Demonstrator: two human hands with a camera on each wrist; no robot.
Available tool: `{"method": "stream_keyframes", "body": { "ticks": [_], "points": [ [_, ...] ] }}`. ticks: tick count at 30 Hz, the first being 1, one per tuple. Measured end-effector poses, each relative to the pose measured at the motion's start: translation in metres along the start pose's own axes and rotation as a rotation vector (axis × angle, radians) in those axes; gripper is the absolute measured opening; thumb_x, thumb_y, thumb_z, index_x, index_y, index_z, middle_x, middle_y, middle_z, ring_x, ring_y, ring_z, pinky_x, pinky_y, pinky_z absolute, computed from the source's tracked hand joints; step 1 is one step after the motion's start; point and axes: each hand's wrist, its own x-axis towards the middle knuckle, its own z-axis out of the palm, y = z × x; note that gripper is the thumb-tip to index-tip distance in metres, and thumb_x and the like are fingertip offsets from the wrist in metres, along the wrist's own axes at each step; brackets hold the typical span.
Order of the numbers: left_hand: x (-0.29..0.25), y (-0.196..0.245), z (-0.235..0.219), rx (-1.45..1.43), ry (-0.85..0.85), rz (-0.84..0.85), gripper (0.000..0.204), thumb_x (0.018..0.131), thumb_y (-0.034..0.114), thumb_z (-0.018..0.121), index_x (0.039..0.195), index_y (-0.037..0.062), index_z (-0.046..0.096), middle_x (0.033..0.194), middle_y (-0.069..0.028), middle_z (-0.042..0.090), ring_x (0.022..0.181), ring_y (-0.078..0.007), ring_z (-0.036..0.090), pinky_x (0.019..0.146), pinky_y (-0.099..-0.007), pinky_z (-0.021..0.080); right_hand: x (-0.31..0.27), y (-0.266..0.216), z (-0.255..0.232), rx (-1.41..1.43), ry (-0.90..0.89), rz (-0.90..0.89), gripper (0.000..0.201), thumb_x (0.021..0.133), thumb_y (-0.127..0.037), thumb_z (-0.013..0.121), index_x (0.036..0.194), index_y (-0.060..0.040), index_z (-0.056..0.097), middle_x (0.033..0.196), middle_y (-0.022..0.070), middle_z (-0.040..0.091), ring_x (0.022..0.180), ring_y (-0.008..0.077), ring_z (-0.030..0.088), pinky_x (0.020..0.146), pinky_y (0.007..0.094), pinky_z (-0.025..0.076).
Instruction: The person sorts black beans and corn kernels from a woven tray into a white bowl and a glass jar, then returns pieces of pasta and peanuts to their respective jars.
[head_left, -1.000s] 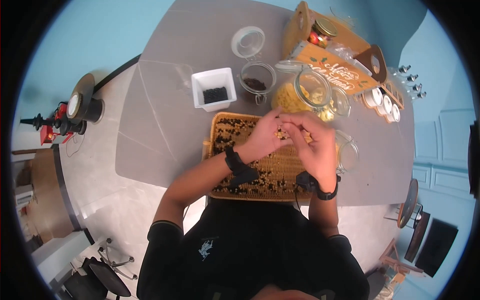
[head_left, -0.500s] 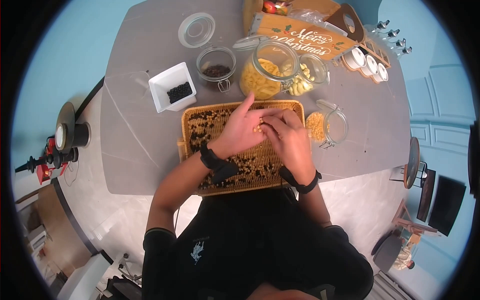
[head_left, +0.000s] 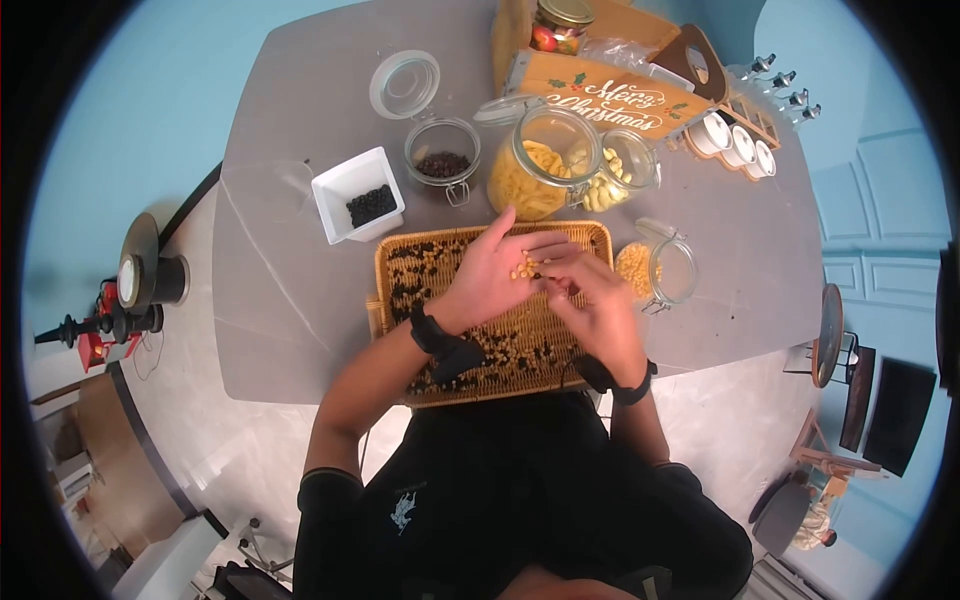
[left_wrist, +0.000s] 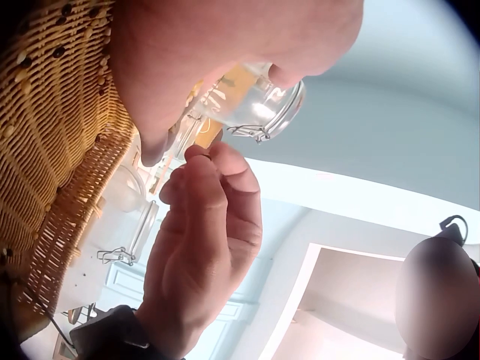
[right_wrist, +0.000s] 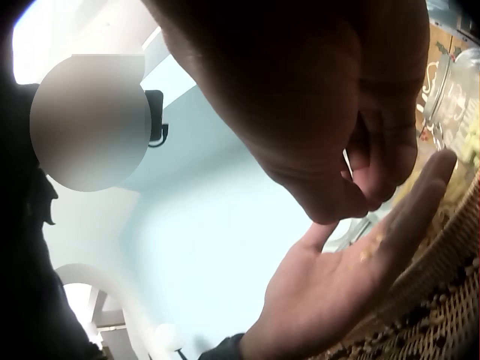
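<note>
My left hand (head_left: 485, 282) lies palm up over a wicker basket (head_left: 548, 335), fingers extended, with several yellow corn kernels (head_left: 524, 268) on the palm. Close above its fingers, my right hand (head_left: 606, 312) brings thumb and forefinger together in a pinch. A small dark piece (left_wrist: 207, 156) shows at those fingertips in the left wrist view; its kind is too small to make out. Black beans (head_left: 412, 262) and pale kernels are scattered along the basket's left and front parts. An open glass jar of corn kernels (head_left: 633, 268) stands right of the basket.
Behind the basket stand a white square dish (head_left: 333, 212) holding black beans, an open jar of dark red-brown pieces (head_left: 443, 165), a large jar of yellow pasta (head_left: 522, 188) and a jar of pale curved pieces (head_left: 606, 188). A wooden crate (head_left: 565, 90) stands farther back.
Over the second, the left hand has opened out from beside the right, baring the kernels on its palm. The right pinch has since shifted slightly toward the left fingers. The head view has also shifted.
</note>
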Motion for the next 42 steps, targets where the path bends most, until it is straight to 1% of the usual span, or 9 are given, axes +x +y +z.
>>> {"method": "stream_keyframes", "body": {
  "ticks": [16,21,24,26,29,33,35,36,42],
  "points": [
    [0.003,-0.006,-0.007,0.028,-0.007,-0.014,0.087,0.113,0.062,0.033,0.157,-0.0135,0.040,0.157,-0.0255,0.053,0.147,-0.0332,0.050,0.127,-0.0471,0.034,-0.004,0.006,0.004,-0.216,-0.115,-0.034,0.016,0.094,-0.001,0.071,0.110,-0.0010,0.070,0.111,0.0165,0.067,0.101,0.0406,0.068,0.083,0.0473,0.059],
    [-0.001,-0.003,0.007,0.003,0.026,-0.011,0.088,0.114,0.062,0.032,0.155,-0.0150,0.041,0.155,-0.0257,0.053,0.145,-0.0344,0.051,0.126,-0.0473,0.036,0.008,0.008,-0.002,0.192,-0.063,0.116,0.009,0.098,0.001,0.069,0.108,0.0006,0.069,0.102,0.0128,0.071,0.088,0.0254,0.072,0.078,0.0350,0.057],
    [0.007,-0.001,-0.012,-0.093,-0.103,-0.067,0.067,0.116,0.048,0.046,0.154,-0.0077,0.047,0.150,-0.0190,0.057,0.138,-0.0265,0.057,0.118,-0.0452,0.045,0.026,-0.022,-0.003,0.351,-0.068,0.182,0.006,0.101,0.001,0.069,0.107,0.0002,0.068,0.095,0.0094,0.071,0.082,0.0160,0.070,0.076,0.0301,0.054],
    [0.002,-0.002,-0.025,0.799,-0.090,0.325,0.055,0.113,0.034,0.056,0.153,-0.0025,0.049,0.151,-0.0170,0.056,0.139,-0.0247,0.056,0.119,-0.0437,0.045,0.045,-0.037,0.010,0.303,-0.120,0.071,0.010,0.101,-0.003,0.069,0.110,-0.0001,0.067,0.091,0.0110,0.071,0.082,0.0195,0.071,0.075,0.0324,0.055],
    [-0.003,-0.002,-0.039,1.146,-0.065,0.465,0.054,0.103,0.013,0.072,0.151,0.0054,0.051,0.152,-0.0122,0.055,0.141,-0.0219,0.054,0.117,-0.0393,0.047,0.091,-0.068,0.035,0.146,-0.174,-0.256,0.011,0.105,-0.003,0.066,0.114,0.0001,0.067,0.093,0.0077,0.073,0.087,0.0157,0.070,0.079,0.0306,0.055],
    [0.013,-0.013,-0.080,0.818,-0.218,0.485,0.047,0.109,0.016,0.064,0.152,0.0080,0.049,0.150,-0.0094,0.056,0.140,-0.0210,0.055,0.113,-0.0386,0.051,0.125,-0.088,0.056,0.201,-0.132,-0.248,0.027,0.104,-0.005,0.066,0.130,-0.0019,0.065,0.098,0.0092,0.073,0.089,0.0183,0.071,0.084,0.0307,0.056],
    [0.015,-0.013,-0.059,0.291,-0.208,0.388,0.042,0.112,0.018,0.059,0.152,0.0089,0.051,0.148,-0.0079,0.058,0.139,-0.0202,0.057,0.113,-0.0391,0.052,0.119,-0.099,0.041,0.251,-0.064,-0.232,0.034,0.104,-0.005,0.066,0.138,-0.0018,0.063,0.100,0.0092,0.074,0.090,0.0174,0.071,0.086,0.0303,0.056],
    [0.011,-0.011,-0.054,0.451,-0.128,0.407,0.039,0.114,0.020,0.056,0.150,0.0077,0.052,0.145,-0.0073,0.060,0.136,-0.0193,0.059,0.112,-0.0387,0.053,0.111,-0.094,0.034,0.333,-0.007,-0.264,0.033,0.102,-0.005,0.068,0.135,-0.0026,0.065,0.096,0.0145,0.074,0.089,0.0264,0.074,0.079,0.0348,0.057],
    [0.002,-0.005,-0.038,0.914,-0.091,0.461,0.039,0.112,0.011,0.051,0.148,-0.0030,0.054,0.149,-0.0179,0.059,0.134,-0.0292,0.062,0.114,-0.0395,0.053,0.022,-0.049,-0.018,0.215,-0.090,0.014,0.017,0.101,-0.002,0.071,0.118,0.0009,0.074,0.095,0.0107,0.074,0.088,0.0183,0.072,0.079,0.0310,0.056]
  ]
}}
